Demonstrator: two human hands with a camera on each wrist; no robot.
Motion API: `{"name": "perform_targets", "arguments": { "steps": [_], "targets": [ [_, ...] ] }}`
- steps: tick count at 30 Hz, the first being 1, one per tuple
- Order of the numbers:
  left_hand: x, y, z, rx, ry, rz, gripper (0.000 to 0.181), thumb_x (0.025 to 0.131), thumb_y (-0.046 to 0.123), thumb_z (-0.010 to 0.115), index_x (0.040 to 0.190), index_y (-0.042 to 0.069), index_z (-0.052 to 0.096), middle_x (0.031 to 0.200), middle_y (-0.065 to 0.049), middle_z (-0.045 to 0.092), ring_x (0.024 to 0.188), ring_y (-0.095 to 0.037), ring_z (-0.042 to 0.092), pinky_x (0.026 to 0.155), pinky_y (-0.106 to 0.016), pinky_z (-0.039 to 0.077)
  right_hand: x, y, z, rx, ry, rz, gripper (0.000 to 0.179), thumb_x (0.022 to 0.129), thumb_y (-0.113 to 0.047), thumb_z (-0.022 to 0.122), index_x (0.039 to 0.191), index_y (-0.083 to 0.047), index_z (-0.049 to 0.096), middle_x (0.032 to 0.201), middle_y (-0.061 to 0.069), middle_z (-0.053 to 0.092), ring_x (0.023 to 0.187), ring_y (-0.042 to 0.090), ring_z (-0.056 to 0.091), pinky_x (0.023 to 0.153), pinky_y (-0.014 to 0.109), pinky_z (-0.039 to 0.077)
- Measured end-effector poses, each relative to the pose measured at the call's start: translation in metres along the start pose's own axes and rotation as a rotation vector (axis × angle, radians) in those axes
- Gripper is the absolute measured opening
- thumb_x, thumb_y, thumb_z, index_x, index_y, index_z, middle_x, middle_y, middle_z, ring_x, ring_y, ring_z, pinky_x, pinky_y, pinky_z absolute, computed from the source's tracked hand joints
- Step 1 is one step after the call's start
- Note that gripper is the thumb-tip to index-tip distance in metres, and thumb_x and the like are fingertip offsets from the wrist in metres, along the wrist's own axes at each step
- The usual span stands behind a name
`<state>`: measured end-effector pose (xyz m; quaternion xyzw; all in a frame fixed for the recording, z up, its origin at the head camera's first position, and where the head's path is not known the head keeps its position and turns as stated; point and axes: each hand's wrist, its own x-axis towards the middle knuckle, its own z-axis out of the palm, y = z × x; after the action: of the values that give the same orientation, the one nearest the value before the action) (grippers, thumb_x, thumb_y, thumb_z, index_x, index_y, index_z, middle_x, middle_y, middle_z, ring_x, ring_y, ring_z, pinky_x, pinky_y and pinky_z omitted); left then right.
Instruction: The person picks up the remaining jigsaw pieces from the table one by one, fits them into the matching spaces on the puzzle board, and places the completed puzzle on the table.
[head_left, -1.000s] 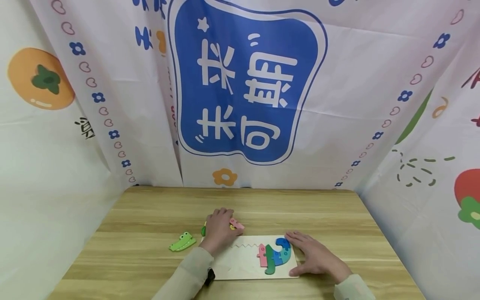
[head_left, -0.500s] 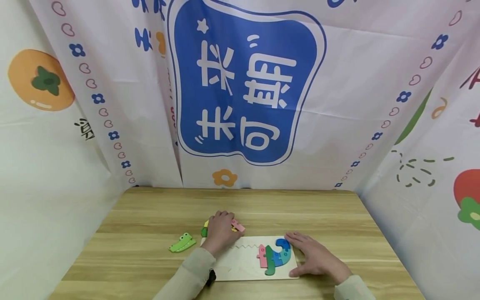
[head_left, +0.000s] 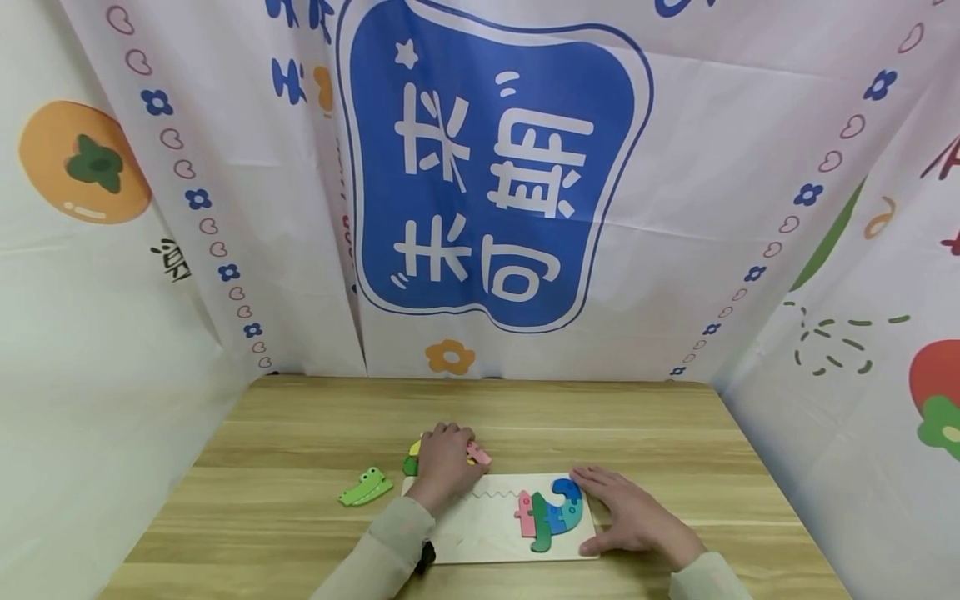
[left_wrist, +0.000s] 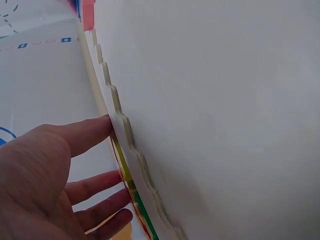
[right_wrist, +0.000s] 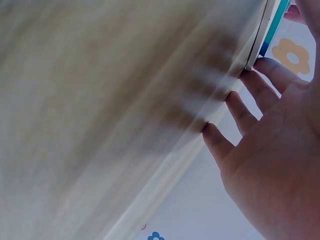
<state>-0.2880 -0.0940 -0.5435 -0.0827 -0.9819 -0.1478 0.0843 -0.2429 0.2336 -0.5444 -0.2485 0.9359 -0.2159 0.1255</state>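
Observation:
A pale wooden puzzle board [head_left: 472, 533] lies flat on the table. Fitted at its right end are blue [head_left: 567, 492], green [head_left: 540, 529] and pink [head_left: 527, 517] pieces, shaped like a tail and leg. My left hand [head_left: 444, 467] reaches over the board's far edge and covers part of some loose pieces. Around it show a pink piece [head_left: 478, 452], a yellow piece [head_left: 415, 448] and a green piece [head_left: 410, 465]. Its fingertips touch these pieces in the left wrist view, thumb near the board edge. My right hand [head_left: 633, 512] rests with extended fingers along the board's right edge.
A light green crocodile-head piece [head_left: 366, 487] lies on the wooden table [head_left: 285, 517], left of the board. A white printed cloth [head_left: 675, 250] hangs behind the table and along both sides. A small black object [head_left: 425, 557] sits by the left sleeve.
My left hand has shifted slightly to the right over the loose pieces, and more of the yellow and green ones shows. The right hand stays at the board's edge.

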Motion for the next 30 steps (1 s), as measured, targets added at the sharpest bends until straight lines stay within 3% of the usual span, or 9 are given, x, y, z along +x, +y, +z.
{"name": "perform_targets", "arguments": {
  "steps": [8,13,18,24,30],
  "targets": [
    [0.002,-0.001,-0.004,-0.042,0.019,0.04,0.051,0.078,0.041,0.088,0.115,0.009,0.073,0.109,-0.009,0.071,0.112,-0.033,0.06,0.103,-0.057,0.047,0.001,0.002,0.002,0.002,0.007,0.011,0.11,0.07,-0.068,0.085,0.159,-0.018,0.044,0.164,0.007,0.042,0.152,0.043,0.034,0.117,0.071,0.032],
    [0.005,-0.001,-0.011,-0.098,0.049,0.066,0.049,0.075,0.035,0.091,0.111,0.008,0.073,0.102,-0.006,0.07,0.104,-0.03,0.061,0.098,-0.055,0.049,0.001,0.001,0.001,0.007,0.005,0.009,0.109,0.07,-0.067,0.085,0.158,-0.018,0.044,0.164,0.008,0.042,0.152,0.043,0.034,0.116,0.072,0.032],
    [0.005,0.0,-0.019,-0.14,0.062,0.122,0.057,0.071,0.034,0.095,0.116,0.006,0.073,0.109,-0.007,0.072,0.101,-0.029,0.066,0.092,-0.052,0.054,0.0,0.0,0.001,0.008,0.007,-0.002,0.109,0.071,-0.065,0.086,0.158,-0.016,0.044,0.164,0.01,0.042,0.152,0.044,0.033,0.116,0.072,0.031],
    [0.002,0.0,-0.026,-0.253,0.02,0.148,0.063,0.073,0.024,0.095,0.126,0.003,0.069,0.12,-0.009,0.068,0.095,-0.022,0.067,0.085,-0.038,0.06,0.0,0.0,0.001,-0.003,0.014,-0.006,0.109,0.07,-0.066,0.086,0.158,-0.017,0.044,0.164,0.009,0.042,0.152,0.043,0.033,0.117,0.071,0.032],
    [-0.001,-0.001,-0.032,-0.355,0.002,0.165,0.064,0.077,0.014,0.092,0.133,0.002,0.065,0.128,-0.01,0.064,0.1,-0.021,0.068,0.082,-0.03,0.061,0.0,0.0,0.0,-0.012,0.018,-0.011,0.109,0.071,-0.067,0.085,0.158,-0.016,0.044,0.163,0.009,0.042,0.152,0.043,0.033,0.117,0.071,0.032]
  ]
}}
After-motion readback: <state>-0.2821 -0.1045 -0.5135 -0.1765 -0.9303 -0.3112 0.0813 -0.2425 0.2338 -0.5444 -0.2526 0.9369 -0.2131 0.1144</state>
